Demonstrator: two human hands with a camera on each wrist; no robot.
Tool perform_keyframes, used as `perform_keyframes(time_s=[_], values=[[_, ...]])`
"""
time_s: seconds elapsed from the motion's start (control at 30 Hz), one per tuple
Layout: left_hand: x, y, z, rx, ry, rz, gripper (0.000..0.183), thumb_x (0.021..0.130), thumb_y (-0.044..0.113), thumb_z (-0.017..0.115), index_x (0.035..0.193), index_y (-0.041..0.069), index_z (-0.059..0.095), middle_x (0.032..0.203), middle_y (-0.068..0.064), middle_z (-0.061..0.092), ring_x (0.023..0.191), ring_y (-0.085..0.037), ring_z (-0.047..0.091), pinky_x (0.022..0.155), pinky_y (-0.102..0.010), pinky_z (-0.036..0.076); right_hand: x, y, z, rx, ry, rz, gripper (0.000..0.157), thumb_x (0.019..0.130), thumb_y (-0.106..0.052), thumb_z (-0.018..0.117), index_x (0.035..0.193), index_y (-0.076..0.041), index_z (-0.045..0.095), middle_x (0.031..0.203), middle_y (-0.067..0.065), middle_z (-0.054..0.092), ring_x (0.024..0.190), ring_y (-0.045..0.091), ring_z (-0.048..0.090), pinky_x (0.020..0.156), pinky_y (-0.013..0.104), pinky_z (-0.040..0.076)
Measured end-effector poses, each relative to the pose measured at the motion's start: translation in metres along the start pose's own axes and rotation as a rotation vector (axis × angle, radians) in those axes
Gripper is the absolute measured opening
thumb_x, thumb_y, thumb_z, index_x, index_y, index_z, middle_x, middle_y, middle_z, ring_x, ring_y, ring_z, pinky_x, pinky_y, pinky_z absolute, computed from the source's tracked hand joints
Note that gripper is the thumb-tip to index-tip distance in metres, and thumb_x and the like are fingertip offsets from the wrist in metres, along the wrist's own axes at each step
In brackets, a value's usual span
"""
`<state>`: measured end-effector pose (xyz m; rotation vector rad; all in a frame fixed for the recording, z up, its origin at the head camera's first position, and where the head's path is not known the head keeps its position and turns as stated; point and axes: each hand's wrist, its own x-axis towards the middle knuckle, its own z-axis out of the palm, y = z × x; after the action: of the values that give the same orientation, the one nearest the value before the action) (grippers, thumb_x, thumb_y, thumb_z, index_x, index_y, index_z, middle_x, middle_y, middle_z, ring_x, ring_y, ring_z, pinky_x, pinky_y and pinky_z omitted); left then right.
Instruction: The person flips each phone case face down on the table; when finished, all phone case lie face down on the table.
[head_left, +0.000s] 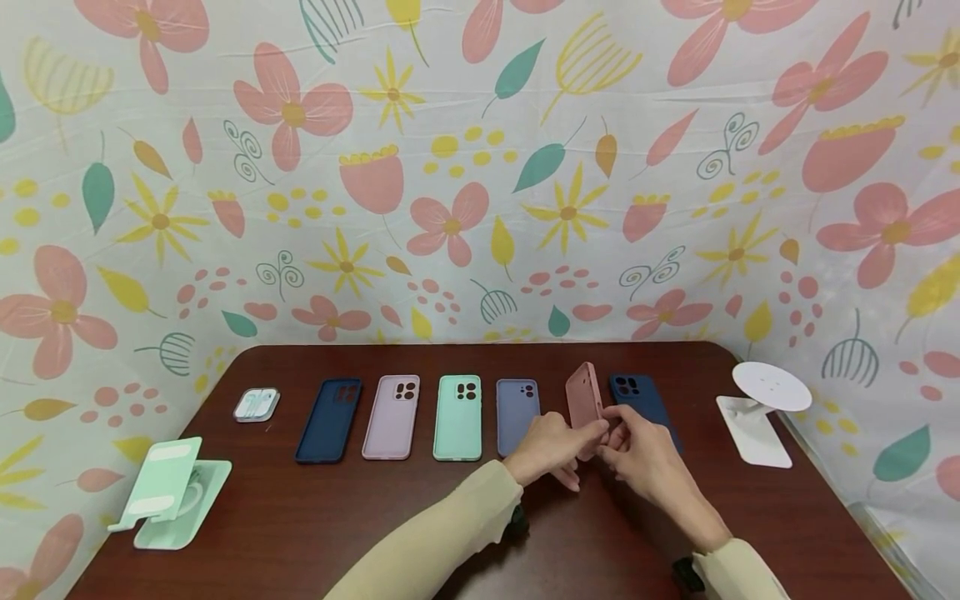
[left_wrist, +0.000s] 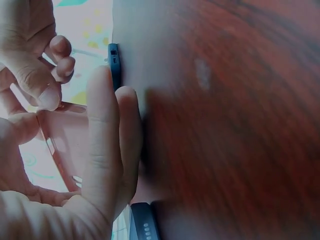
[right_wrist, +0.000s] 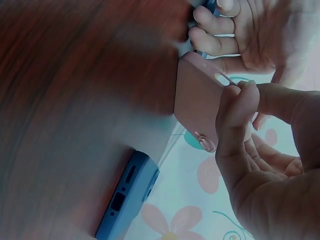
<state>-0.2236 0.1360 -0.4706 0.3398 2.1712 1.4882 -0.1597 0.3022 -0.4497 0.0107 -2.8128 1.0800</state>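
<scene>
Both hands hold a pink phone case [head_left: 583,400] that stands tilted up from the table, right of centre. My left hand [head_left: 553,446] holds it from the left, thumb at its edge; in the left wrist view two straight fingers [left_wrist: 102,140] lie across its face. The right hand [head_left: 645,454] pinches the near edge between thumb and fingertips; in the right wrist view its thumb [right_wrist: 240,102] sits beside a side cutout. A navy phone case [head_left: 645,400] lies behind the right hand, partly hidden. Close to the left hand is a lavender-blue phone case [head_left: 517,412].
Leftward in the row lie a mint phone case [head_left: 457,421], a lilac one [head_left: 391,421] and a dark blue one [head_left: 327,425]. A small white case [head_left: 257,405] and a mint phone stand [head_left: 168,492] are at the left; a white stand [head_left: 757,433] is at the right.
</scene>
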Motion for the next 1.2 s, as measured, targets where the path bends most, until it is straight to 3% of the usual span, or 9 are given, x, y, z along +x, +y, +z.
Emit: perform_keyframes(time_s=[0.3,0.43,0.53,0.6,0.8,1.2], values=[[0.000,0.004,-0.007,-0.109,-0.022,-0.042,0.052,0.100,0.045,0.075,0.086,-0.006,0.076,0.075,-0.023,0.074,0.043,-0.013,0.065,0.053,-0.035,0.064,0.007,0.005,0.007,0.023,-0.102,0.041,0.059,0.093,-0.010,0.085,0.143,0.003,0.058,0.079,0.004,0.068,0.058,0.012,0.065,0.054,0.026,0.055],[-0.001,0.006,-0.012,-0.132,0.023,0.032,0.039,0.101,0.031,0.078,0.117,-0.004,0.070,0.079,-0.018,0.075,0.045,-0.014,0.066,0.057,-0.042,0.067,0.010,0.009,0.010,0.021,-0.168,0.080,0.047,0.096,-0.015,0.083,0.136,0.000,0.064,0.076,0.003,0.069,0.059,0.013,0.066,0.054,0.027,0.054],[-0.001,0.009,-0.015,-0.120,0.045,0.097,0.049,0.101,0.019,0.078,0.144,0.004,0.058,0.081,-0.015,0.076,0.048,-0.014,0.067,0.059,-0.045,0.067,0.012,0.011,0.012,0.031,-0.207,0.095,0.043,0.098,-0.019,0.081,0.134,0.001,0.067,0.074,0.004,0.069,0.058,0.014,0.067,0.054,0.029,0.056],[-0.001,0.011,-0.016,-0.102,0.051,0.122,0.054,0.101,0.013,0.078,0.151,0.008,0.056,0.077,-0.014,0.076,0.048,-0.013,0.067,0.059,-0.045,0.067,0.013,0.012,0.013,0.042,-0.227,0.108,0.044,0.098,-0.020,0.081,0.135,0.001,0.068,0.074,0.004,0.070,0.058,0.015,0.068,0.055,0.030,0.057],[-0.004,0.016,-0.017,-0.031,0.071,0.158,0.050,0.103,0.008,0.075,0.150,0.010,0.061,0.071,-0.009,0.074,0.046,-0.011,0.065,0.059,-0.045,0.067,0.016,0.014,0.016,0.045,-0.274,0.147,0.045,0.098,-0.021,0.080,0.136,0.002,0.069,0.073,0.004,0.069,0.059,0.016,0.067,0.056,0.031,0.058],[-0.008,0.022,-0.016,0.040,0.109,0.137,0.051,0.102,0.004,0.069,0.153,0.003,0.060,0.071,-0.008,0.077,0.044,-0.009,0.065,0.061,-0.044,0.067,0.018,0.016,0.016,0.029,-0.290,0.150,0.051,0.098,-0.023,0.081,0.137,0.008,0.067,0.073,0.005,0.068,0.060,0.016,0.067,0.057,0.032,0.057]])
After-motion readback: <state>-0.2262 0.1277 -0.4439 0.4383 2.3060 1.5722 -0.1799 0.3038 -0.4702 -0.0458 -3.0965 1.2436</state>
